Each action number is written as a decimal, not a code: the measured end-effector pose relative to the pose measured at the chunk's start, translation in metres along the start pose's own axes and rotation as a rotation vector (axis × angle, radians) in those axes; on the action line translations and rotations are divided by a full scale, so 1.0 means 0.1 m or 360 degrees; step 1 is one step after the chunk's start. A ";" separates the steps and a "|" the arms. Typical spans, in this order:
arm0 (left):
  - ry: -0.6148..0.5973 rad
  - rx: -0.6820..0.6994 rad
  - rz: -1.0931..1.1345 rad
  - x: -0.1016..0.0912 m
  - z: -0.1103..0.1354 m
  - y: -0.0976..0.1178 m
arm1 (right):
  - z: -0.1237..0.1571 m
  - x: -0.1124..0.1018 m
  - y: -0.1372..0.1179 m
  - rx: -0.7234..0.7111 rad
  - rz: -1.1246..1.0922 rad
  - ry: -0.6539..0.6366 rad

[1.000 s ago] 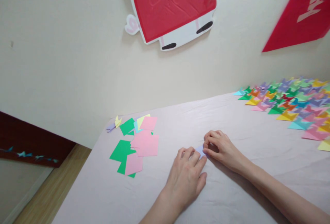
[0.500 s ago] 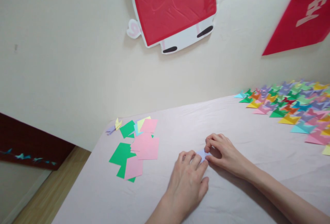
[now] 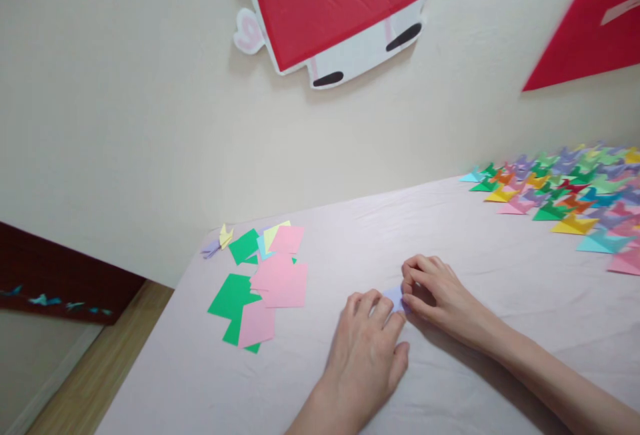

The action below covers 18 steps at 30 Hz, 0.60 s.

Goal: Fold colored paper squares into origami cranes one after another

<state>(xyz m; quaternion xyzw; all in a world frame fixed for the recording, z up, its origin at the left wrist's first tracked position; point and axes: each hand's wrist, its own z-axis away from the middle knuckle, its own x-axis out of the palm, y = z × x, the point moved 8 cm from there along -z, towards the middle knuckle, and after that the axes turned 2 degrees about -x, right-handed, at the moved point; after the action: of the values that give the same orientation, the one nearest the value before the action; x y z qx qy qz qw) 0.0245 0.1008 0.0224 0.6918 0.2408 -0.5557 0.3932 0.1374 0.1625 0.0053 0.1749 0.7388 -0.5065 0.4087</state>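
Observation:
A small piece of light purple paper [image 3: 395, 298] lies on the cloth-covered table between my two hands, partly hidden by them. My left hand [image 3: 370, 341] rests palm down, its fingers slightly spread and the fingertips pressing on the paper's left part. At the right end of the paper, my right hand [image 3: 433, 291] has its thumb and index finger pinched together on the edge. How the paper is folded cannot be made out.
Loose green squares [image 3: 231, 296] and pink squares [image 3: 285, 281] of paper lie to the left. Beyond them sit small yellow [image 3: 226, 237] and purple [image 3: 212, 248] folded pieces. Rows of colourful paper cranes [image 3: 575, 223] cover the back right. A wall [image 3: 330, 148] rises behind the table.
My right thumb and index finger have closed together at the paper's right edge. My left hand stays flat on the paper. The whole view has shifted slightly.

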 end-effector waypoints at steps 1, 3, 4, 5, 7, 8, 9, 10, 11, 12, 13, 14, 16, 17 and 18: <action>-0.0002 -0.0002 0.0003 0.00 0.00 0.00 | 0.00 0.00 0.00 -0.0003 -0.0007 -0.0003; -0.0010 -0.0005 0.0010 0.01 0.00 -0.01 | -0.01 -0.01 0.00 -0.0007 -0.0013 0.0008; -0.0014 -0.0006 0.0011 0.01 0.00 -0.01 | -0.01 -0.01 0.01 -0.0009 -0.0014 0.0015; -0.0017 -0.0006 0.0012 0.01 0.00 -0.01 | -0.01 -0.01 0.01 -0.0010 -0.0013 0.0022; -0.0021 -0.0003 0.0010 0.01 -0.01 -0.01 | -0.01 0.00 0.02 -0.0012 -0.0008 0.0030; -0.0020 -0.0001 0.0012 0.01 -0.01 -0.02 | -0.02 0.01 0.02 -0.0011 -0.0004 0.0031; -0.0015 -0.0001 0.0016 0.01 -0.01 -0.02 | -0.02 0.01 0.03 -0.0008 0.0001 0.0031; -0.0007 0.0000 0.0023 0.01 -0.01 -0.02 | -0.02 0.01 0.03 -0.0004 0.0006 0.0029; 0.0003 0.0002 0.0032 0.01 -0.01 -0.02 | -0.02 0.02 0.04 -0.0001 0.0009 0.0028; 0.0013 0.0004 0.0041 0.01 -0.01 -0.02 | -0.02 0.02 0.04 0.0001 0.0011 0.0030; 0.0021 0.0007 0.0050 0.02 -0.01 -0.02 | -0.02 0.02 0.04 0.0002 0.0011 0.0037; 0.0026 0.0007 0.0056 0.02 -0.01 -0.02 | -0.02 0.02 0.05 0.0003 0.0008 0.0044; 0.0025 0.0002 0.0066 0.03 -0.01 -0.03 | -0.02 0.01 0.06 0.0004 -0.0007 0.0061; 0.0024 -0.0004 0.0069 0.03 -0.01 -0.03 | -0.02 0.01 0.07 0.0005 -0.0016 0.0067; 0.0023 -0.0009 0.0070 0.03 0.00 -0.03 | -0.01 0.01 0.07 0.0004 -0.0025 0.0068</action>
<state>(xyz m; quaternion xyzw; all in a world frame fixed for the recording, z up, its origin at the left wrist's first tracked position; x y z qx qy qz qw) 0.0234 0.1025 0.0184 0.6999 0.2299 -0.5412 0.4055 0.1408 0.1666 0.0000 0.1804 0.7481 -0.5068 0.3884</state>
